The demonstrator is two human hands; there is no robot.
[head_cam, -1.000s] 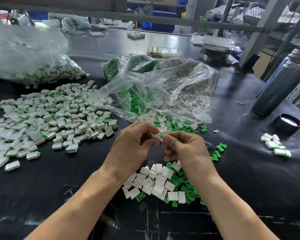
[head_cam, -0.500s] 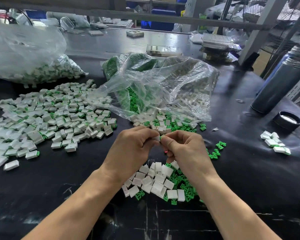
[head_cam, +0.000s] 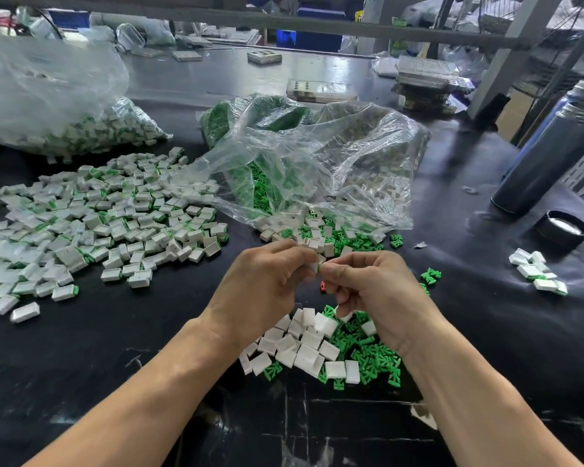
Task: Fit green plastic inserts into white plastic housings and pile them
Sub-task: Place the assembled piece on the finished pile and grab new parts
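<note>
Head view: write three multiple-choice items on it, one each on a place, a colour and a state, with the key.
1. Where does the big pile of assembled pieces lie?
A. left of the hands
B. right of the hands
C. inside the flask

2. What colour are the loose inserts under the right hand?
A. red
B. green
C. blue

3. What are the hands doing?
A. resting flat
B. pinching a small piece together
C. lifting a bag

Key: A, the pile spreads across the table's left; B, they are bright green; C is out, so B: left hand and right meet fingertip to fingertip on a white housing.

White housings [head_cam: 304, 352], green inserts [head_cam: 368, 352], black table [head_cam: 115, 338].
</note>
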